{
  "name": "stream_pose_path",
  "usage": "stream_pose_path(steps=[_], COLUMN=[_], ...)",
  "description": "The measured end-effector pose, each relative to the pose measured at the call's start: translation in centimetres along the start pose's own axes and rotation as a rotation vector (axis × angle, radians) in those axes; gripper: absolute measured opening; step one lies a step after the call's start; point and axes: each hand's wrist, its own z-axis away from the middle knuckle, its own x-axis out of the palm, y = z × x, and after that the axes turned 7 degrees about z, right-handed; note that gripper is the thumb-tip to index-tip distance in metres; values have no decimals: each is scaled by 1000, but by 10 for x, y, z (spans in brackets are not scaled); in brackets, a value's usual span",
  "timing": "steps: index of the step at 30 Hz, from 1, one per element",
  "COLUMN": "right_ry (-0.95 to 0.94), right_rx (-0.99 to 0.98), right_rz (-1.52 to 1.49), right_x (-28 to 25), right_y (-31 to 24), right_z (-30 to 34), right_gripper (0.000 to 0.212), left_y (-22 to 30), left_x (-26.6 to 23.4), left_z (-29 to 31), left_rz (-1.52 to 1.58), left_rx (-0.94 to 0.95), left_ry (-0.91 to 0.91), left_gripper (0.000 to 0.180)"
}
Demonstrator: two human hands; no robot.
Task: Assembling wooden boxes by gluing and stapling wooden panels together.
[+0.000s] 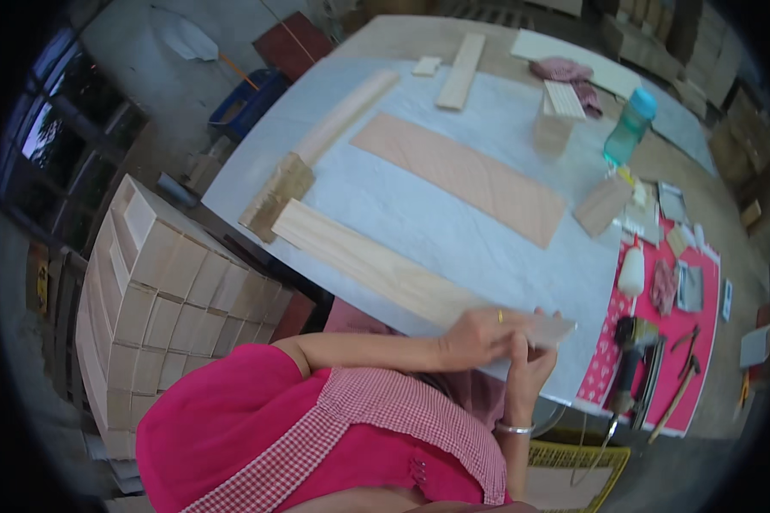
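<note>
Close in front of me, at the near edge of the table, my left hand and my right hand meet. Between their fingers is a small pale flat piece, slightly blurred; its kind cannot be made out. The left hand wears a ring, the right wrist a silver bangle. A long light wooden board runs from the left side of the table to beneath my left hand. Beyond it lies a wider, pinkish thin wood panel.
A brown-taped block touches the board's far end. On the right, a pink mat carries a white glue bottle, a power tool and a hammer. A teal bottle stands behind. Stacked wooden boxes stand left.
</note>
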Motion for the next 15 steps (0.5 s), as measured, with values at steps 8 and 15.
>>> stream_pose_path(steps=[8,15], right_ry=[188,254], right_rx=[73,-44], right_rz=[17,295], right_x=[-50,-52], right_y=[19,32], right_z=[4,11], right_gripper=[49,41], left_y=[-18,-11], left_x=[8,18], left_z=[-20,-48], left_rz=[-349,-528], left_rx=[100,-135], left_ry=[-286,-670], left_gripper=[65,92])
